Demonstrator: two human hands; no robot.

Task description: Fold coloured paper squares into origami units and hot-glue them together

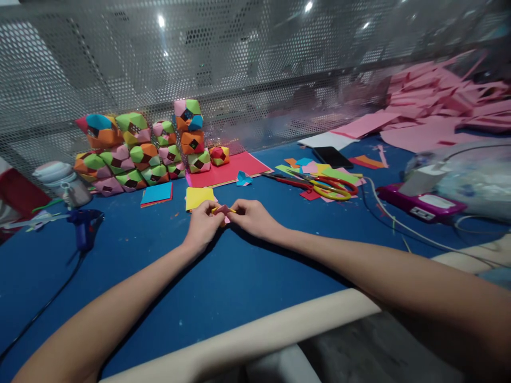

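My left hand point(203, 226) and my right hand point(253, 218) meet over the blue table point(223, 276), both pinched on a small folded paper piece point(224, 209) with pink and yellow showing. Just behind the hands lies a yellow paper square point(198, 197). A stack of multicoloured folded paper cubes point(136, 151) stands at the back left against the perforated metal screen point(239, 64). A red paper sheet point(227, 169) lies behind the hands, with a small blue folded piece point(243, 178) beside it.
Scissors point(323, 186) with red and yellow handles lie among coloured paper scraps at right. A black phone point(332, 157), a pink device point(421, 205) with cables, a heap of pink paper point(435, 106), a blue glue gun point(84, 226) and a white jar point(64, 183) surround the work area.
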